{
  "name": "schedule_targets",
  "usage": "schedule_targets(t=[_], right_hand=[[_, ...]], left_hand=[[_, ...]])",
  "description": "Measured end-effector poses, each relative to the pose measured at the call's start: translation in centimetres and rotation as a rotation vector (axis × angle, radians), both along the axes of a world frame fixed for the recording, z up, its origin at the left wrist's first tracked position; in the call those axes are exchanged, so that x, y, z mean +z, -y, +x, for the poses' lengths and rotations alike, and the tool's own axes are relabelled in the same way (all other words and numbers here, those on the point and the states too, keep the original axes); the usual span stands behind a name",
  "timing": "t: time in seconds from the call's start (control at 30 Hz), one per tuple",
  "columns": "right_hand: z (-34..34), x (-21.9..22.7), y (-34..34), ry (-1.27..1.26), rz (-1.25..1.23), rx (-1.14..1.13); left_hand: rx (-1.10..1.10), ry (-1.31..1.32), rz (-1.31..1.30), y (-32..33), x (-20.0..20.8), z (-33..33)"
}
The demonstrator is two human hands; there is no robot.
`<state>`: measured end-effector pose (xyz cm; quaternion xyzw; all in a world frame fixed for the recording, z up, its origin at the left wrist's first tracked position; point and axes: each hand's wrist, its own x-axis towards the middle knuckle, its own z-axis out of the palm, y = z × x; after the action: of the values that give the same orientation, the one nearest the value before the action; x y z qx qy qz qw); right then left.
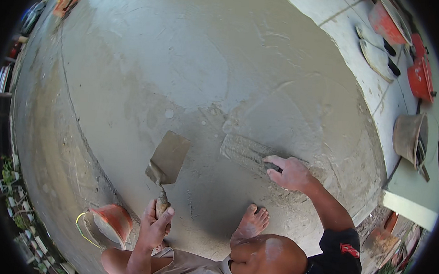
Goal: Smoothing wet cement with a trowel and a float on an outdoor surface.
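My left hand [153,228] is wrapped round the handle of a brick trowel [173,154]. Its broad blade points away from me above the grey cement floor [159,51]; whether it touches is hard to tell. Farther right, my right hand [292,174] grips a rectangular plastering trowel [241,148], its cement-smeared blade lying flat against the floor. Curved smoothing marks and a wet sheen show beyond both tools, with rougher cement around the right hand. My bare foot [252,220] rests on the floor between my hands.
An orange bucket [119,221] lies tipped at the lower left. White tiles [348,42] border the cement at the far right, with a pair of sandals [376,58], red buckets [420,79] and a grey bucket [406,135]. Plants and clutter line the left edge.
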<state>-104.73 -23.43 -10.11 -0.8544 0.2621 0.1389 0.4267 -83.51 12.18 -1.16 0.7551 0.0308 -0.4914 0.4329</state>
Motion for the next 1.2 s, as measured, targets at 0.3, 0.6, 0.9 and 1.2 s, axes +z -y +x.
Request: schedule_targets(t=[0.3,0.6,0.9,1.2], right_hand=[[13.3,3.5,13.0,-0.242,-0.75,-0.164],[20.4,1.6,22.1,0.141,-0.476,-0.141],[13.5,1.0,1.2,-0.263,-0.366,0.709],[29.6,1.1,9.4,-0.01,-0.613,0.093]], left_hand=[[0.069,0.006,0.026,-0.7,0.7,0.2],[0.051,-0.037,0.086,0.9,0.4,0.4],[0.173,-0.152,-0.024,-1.0,1.5,0.8],[0.249,-0.145,-0.024,-1.5,2.2,0.9]])
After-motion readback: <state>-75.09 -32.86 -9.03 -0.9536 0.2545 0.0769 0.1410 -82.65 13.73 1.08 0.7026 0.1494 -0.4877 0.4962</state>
